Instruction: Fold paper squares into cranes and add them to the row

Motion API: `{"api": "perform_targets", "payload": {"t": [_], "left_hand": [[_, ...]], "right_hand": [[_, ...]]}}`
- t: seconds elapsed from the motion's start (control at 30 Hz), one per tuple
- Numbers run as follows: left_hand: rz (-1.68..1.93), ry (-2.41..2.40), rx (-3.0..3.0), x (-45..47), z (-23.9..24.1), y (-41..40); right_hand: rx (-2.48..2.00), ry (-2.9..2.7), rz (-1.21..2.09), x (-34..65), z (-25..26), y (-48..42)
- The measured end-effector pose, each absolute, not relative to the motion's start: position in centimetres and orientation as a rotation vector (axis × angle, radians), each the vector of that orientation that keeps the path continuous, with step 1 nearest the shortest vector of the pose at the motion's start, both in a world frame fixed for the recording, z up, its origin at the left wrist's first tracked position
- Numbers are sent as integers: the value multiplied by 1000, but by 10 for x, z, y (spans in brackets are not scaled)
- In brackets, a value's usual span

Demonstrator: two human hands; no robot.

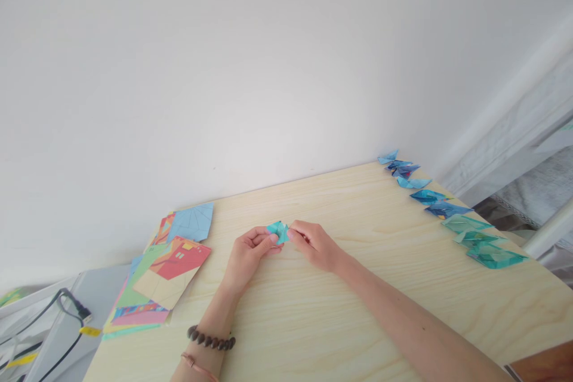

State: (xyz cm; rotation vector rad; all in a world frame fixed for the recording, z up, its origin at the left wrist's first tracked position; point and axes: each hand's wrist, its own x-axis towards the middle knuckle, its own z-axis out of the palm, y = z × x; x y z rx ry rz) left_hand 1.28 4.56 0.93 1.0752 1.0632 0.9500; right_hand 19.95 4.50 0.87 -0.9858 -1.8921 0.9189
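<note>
A small piece of folded turquoise paper (278,230) is held between my two hands, above the middle of the table. My left hand (255,249) pinches it from the left, thumb on top and fingers behind. My right hand (312,243) grips its right end between thumb and curled forefinger. Part of the paper is covered by my fingers, so its full shape cannot be made out. Along the right edge of the table stands a row of several folded paper boats in blue and green, with a green boat (496,255) nearest me.
A loose pile of colourful paper sheets (147,283) lies on the left of the wooden table (295,322). A blue sheet (193,222) is at its back. Black cables (74,310) lie beyond the left edge. A white wall (277,71) rises behind.
</note>
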Motion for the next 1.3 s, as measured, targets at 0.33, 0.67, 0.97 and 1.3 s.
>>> {"api": "perform_targets", "payload": {"t": [0.33, 0.67, 0.97, 1.3], "left_hand": [[920, 1111, 1298, 18, 12, 40], [888, 1224, 1473, 16, 18, 39], [871, 1284, 1509, 17, 17, 38], [896, 1153, 1462, 17, 17, 40]], "right_hand": [[-975, -1939, 935, 199, 5, 43], [-932, -1953, 837, 197, 4, 45], [-1003, -1893, 896, 197, 4, 45], [-986, -1906, 881, 197, 4, 47]]}}
